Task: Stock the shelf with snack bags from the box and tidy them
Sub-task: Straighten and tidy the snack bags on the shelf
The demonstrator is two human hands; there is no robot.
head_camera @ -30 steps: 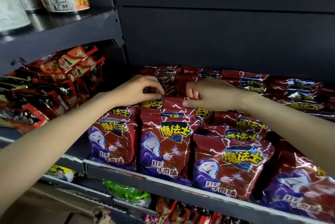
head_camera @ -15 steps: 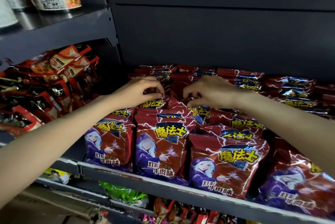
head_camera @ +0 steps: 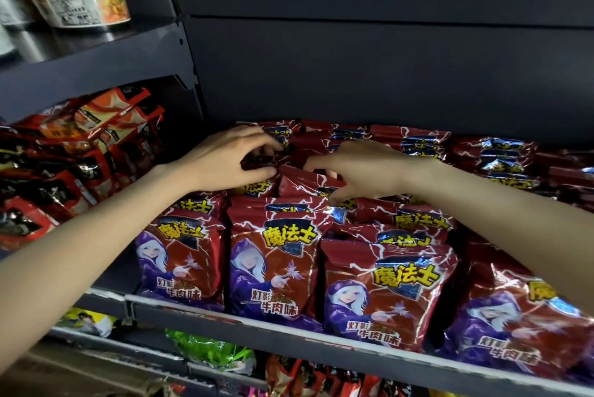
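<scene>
I am at the tidying step: both hands work in the far rows of shiny red foil snack bags (head_camera: 276, 255) on the dark metal shelf (head_camera: 289, 340). My left hand (head_camera: 225, 159) curls on a far bag top, and my right hand (head_camera: 363, 171) pinches the tilted middle bag (head_camera: 302, 181). Next I must stand it straight.

The right hand (head_camera: 356, 168) hides the bag tops behind it, and the rightmost bag (head_camera: 527, 329) looks blurry, maybe cut off.

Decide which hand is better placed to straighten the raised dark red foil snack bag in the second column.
Right. The right hand already grips the raised dark red foil snack bag; the left hand is over the neighbouring column.
</scene>
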